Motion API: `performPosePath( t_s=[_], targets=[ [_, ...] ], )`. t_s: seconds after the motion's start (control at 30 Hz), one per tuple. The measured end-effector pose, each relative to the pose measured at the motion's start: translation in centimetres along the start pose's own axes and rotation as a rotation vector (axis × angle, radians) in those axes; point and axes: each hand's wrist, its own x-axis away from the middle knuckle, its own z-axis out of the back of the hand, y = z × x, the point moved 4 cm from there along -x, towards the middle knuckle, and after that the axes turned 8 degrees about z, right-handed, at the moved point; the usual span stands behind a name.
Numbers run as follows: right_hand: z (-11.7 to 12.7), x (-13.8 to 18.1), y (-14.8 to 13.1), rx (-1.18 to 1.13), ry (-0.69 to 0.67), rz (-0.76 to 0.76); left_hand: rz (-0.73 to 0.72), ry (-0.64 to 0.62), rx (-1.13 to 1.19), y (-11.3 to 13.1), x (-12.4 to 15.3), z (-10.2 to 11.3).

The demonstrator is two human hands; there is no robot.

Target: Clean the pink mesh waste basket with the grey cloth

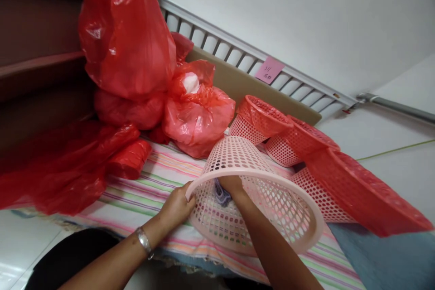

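A pale pink perforated plastic basket (pixel 234 154) lies tipped on its side, its wide mouth facing me. My left hand (pixel 180 204) grips the left side of its rim, fingers closed around the edge. Deep inside the basket is my right hand (pixel 232 185), closed on a greyish-purple cloth (pixel 222 194) that presses near the inner wall. Part of the right hand's fingers is hidden by the wrist and the cloth.
Three similar baskets lined with red bags (pixel 261 115) stand to the right. Stuffed red plastic bags (pixel 199 118) are heaped behind, and a red bag roll (pixel 129 158) lies left. A striped cloth (pixel 149 195) covers the surface, before a radiator (pixel 217 45) with a pink note (pixel 269 70).
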Motion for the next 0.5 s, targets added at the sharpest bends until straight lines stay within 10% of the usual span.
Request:
performPosePath(
  t_s=[0.5],
  targets=[
    [-0.5, 15.6, -6.6, -0.005, -0.179, 0.193, -0.007, 0.042, -0.025, -0.5, 0.2, -0.1]
  ],
)
